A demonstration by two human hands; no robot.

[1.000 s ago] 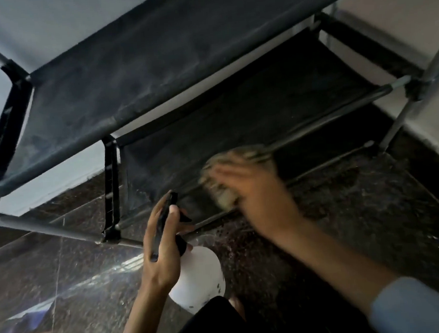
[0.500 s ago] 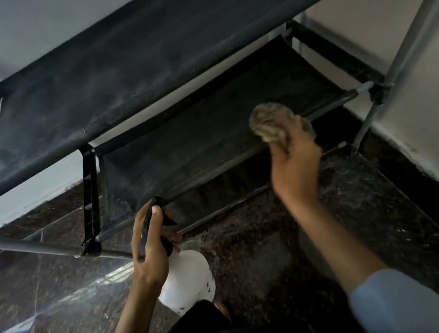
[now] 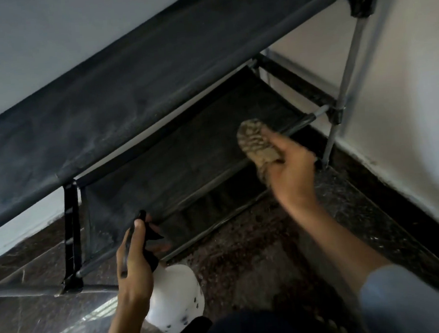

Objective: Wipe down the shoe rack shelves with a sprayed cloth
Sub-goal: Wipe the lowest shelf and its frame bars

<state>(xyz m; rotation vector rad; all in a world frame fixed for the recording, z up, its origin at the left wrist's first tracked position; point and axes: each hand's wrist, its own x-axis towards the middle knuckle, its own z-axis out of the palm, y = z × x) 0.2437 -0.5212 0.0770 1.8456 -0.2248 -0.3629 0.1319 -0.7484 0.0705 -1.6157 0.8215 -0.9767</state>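
The shoe rack has a dusty black fabric upper shelf [image 3: 133,89] and a lower shelf [image 3: 186,153] beneath it, on grey metal tubes. My right hand [image 3: 290,174] grips a bunched brown patterned cloth [image 3: 257,143] over the right part of the lower shelf, by its front rail. My left hand [image 3: 134,262] holds the black trigger head of a white spray bottle [image 3: 176,298] in front of the lower shelf's left end. The bottle's base is hidden behind my dark-clothed knee.
The rack stands in a corner against white walls [image 3: 418,98] on a dark speckled stone floor [image 3: 246,256]. A grey upright post [image 3: 346,61] and black corner joints frame the right end. A black side bracket [image 3: 71,230] stands at the left.
My right hand swept the cloth from the middle of the lower shelf's front rail toward its right end. The view shifted right. My left hand kept its hold on the spray bottle.
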